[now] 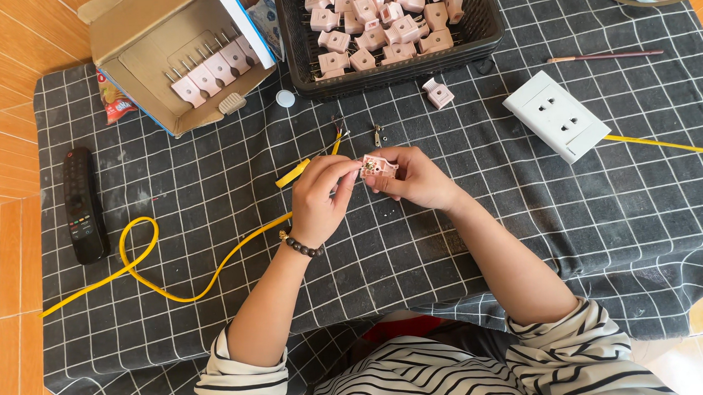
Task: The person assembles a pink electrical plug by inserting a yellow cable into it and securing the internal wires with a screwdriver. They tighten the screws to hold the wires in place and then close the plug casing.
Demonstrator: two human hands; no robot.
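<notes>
Striped sleeves, pushed up past my elbows, sit closest to the camera, and both forearms reach forward over the bench (526,213), which is covered by a dark cloth with a white grid.

At the middle, my right hand (414,177) pinches a small pink plug (379,168) between thumb and fingertips, its open side turned up toward me, I judge so that I can see into it. My left hand (320,199), a bead bracelet (301,245) at its wrist, is curled with its fingertips pressed together right at the plug's edge; whether they hold some tiny part I cannot tell.

Under my left hand runs a yellow cable (145,266), looping off to the left, its stripped end (338,131) lying just beyond my fingers, within easy reach. A small metal piece (377,133) rests near it.

Farther out, a black basket (393,73) holds a heap of the same pink plugs, and one more pink plug (439,93) lies loose in front of it. To the left, an open cardboard box (164,63) shows a row of pronged plugs. A white socket (556,116) with its own yellow lead sits to the right, well apart. A black remote control (83,205) lies at the far left.
</notes>
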